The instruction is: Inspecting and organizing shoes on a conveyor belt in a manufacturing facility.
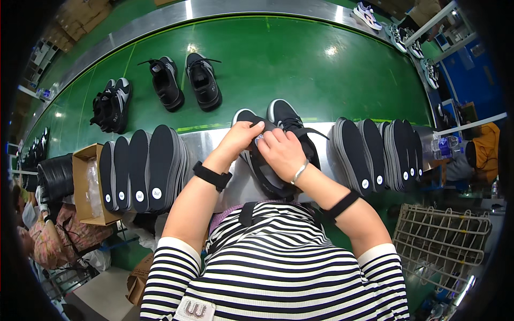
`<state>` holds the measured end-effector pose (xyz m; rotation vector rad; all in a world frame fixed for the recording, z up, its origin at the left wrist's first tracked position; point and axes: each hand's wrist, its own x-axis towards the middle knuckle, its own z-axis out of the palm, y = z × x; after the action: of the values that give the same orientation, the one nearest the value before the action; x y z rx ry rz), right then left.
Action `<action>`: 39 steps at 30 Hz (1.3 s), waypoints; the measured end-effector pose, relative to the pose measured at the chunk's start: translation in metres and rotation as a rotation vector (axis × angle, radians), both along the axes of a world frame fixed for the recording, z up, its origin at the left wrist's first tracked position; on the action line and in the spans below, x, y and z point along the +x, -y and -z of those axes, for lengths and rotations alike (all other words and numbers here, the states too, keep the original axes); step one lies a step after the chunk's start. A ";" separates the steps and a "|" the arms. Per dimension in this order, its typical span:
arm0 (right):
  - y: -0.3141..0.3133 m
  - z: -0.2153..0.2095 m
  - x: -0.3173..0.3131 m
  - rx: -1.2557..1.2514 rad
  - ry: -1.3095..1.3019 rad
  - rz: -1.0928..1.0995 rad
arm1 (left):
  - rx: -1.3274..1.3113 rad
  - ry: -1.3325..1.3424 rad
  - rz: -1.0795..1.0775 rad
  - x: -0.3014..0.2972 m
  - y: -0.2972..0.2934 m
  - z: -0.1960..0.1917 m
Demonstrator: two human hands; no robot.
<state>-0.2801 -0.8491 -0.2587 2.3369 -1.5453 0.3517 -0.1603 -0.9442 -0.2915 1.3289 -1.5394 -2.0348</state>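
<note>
A pair of black shoes with grey toe rims stands at the bench's near edge, toes pointing away from me. Over the left shoe (259,170), my left hand (240,140) pinches a dark part near the shoe's opening, thumb on top. My right hand (282,153) is closed against the same spot, its fingers bent. A small pale piece (259,138) shows between the fingers of both hands; its kind cannot be made out. The right shoe (286,116) stands beside it, its lace loose and partly behind my right hand. The left shoe's inside is mostly hidden.
Stacks of black insoles (163,168) stand to my left and more insoles (353,152) to my right. Beyond are several black shoes (203,85) on the green conveyor belt (300,64). An open cardboard box (85,184) sits far left, a wire rack (441,241) lower right.
</note>
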 end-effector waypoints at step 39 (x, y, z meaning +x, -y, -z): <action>-0.098 -0.030 -0.138 0.251 0.935 0.718 | -1.076 0.943 -0.688 0.381 0.042 -0.059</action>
<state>-0.4183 -0.7511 -0.2292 1.5997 -2.8299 1.2070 0.2203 -0.9864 -0.2321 1.9002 -1.6548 -0.0015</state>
